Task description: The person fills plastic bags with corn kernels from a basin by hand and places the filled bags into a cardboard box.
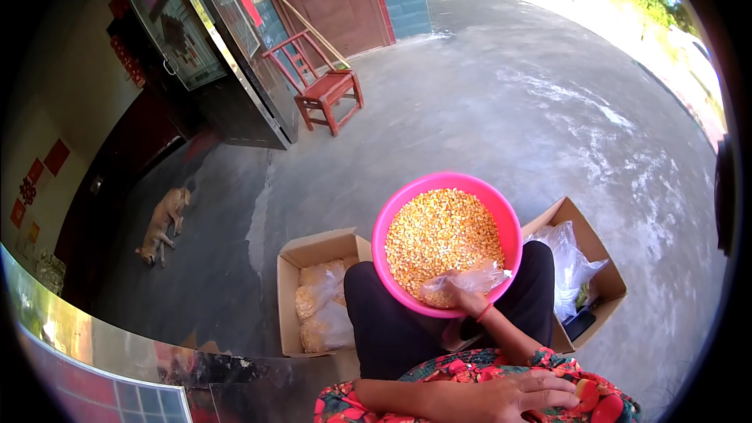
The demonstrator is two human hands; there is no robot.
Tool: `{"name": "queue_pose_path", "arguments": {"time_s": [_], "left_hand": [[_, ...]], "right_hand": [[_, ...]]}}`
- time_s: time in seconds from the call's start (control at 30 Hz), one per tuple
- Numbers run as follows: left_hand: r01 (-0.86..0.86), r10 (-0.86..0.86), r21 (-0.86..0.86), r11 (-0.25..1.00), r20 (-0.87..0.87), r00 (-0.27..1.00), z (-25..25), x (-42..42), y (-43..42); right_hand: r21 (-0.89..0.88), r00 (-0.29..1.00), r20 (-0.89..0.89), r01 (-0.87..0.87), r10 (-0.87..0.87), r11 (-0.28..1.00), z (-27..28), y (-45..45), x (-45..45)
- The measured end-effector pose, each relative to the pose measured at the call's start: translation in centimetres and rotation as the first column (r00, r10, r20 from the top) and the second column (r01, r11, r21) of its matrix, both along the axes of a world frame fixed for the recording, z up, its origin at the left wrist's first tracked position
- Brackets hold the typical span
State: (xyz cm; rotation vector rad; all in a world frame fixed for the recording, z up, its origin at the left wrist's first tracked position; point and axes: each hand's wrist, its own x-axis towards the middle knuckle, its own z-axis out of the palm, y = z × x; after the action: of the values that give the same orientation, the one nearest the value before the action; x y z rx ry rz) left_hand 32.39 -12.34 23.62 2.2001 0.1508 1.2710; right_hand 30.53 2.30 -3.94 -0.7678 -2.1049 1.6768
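Note:
A pink basin (pixel 515 227) full of yellow corn kernels (pixel 442 227) rests on my lap between my knees. My right hand (pixel 464 298), with a red cord at the wrist, is at the basin's near side, closed on a clear plastic bag (pixel 479 277). The bag lies over the kernels; whether anything is inside it, I cannot tell. My left hand (pixel 533 393) reaches across my body and lies on the flowered sleeve (pixel 583 395) near my right elbow. Its fingers are stretched out, and I see nothing held in them.
To my left stands a cardboard box (pixel 288 290) holding clear bags of corn (pixel 325 309). Another cardboard box (pixel 603 266) on my right contains a white plastic bag (pixel 572 262) and a dark object. A red wooden chair (pixel 329 90) and a lying dog (pixel 164 223) are farther off.

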Motion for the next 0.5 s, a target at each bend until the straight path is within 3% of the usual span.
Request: {"name": "queue_pose_path", "arguments": {"time_s": [0.07, 0.17, 0.3, 0.43, 0.5], "left_hand": [[0.003, -0.004, -0.020, 1.000, -0.038, 0.999, 0.3, 0.0, -0.2], [0.126, -0.124, -0.124, 0.984, 0.018, 0.992, -0.4, 0.4, -0.3], [0.213, -0.229, -0.240, 0.947, -0.040, 0.973, -1.3, -0.7, -0.3], [0.114, -0.121, -0.191, 0.975, -0.026, 0.992, -1.1, -1.3, -0.6], [0.137, -0.147, -0.137, 0.981, -0.063, 0.987, -0.5, -1.0, -0.3]], "right_hand": [[-0.061, 0.994, -0.111, -0.016, 0.009, 0.998, -0.6, 0.1, -0.3], [0.081, 0.999, -0.037, -0.025, 0.028, 0.996, -1.6, 0.5, -0.2], [0.043, 0.996, -0.085, -0.017, 0.020, 0.999, -0.1, 0.0, -0.4], [0.199, 0.998, -0.059, 0.002, 0.010, 0.980, -2.7, 0.4, -0.7], [0.145, 0.999, -0.032, -0.033, 0.038, 0.989, -2.7, 0.6, -0.5]]}}
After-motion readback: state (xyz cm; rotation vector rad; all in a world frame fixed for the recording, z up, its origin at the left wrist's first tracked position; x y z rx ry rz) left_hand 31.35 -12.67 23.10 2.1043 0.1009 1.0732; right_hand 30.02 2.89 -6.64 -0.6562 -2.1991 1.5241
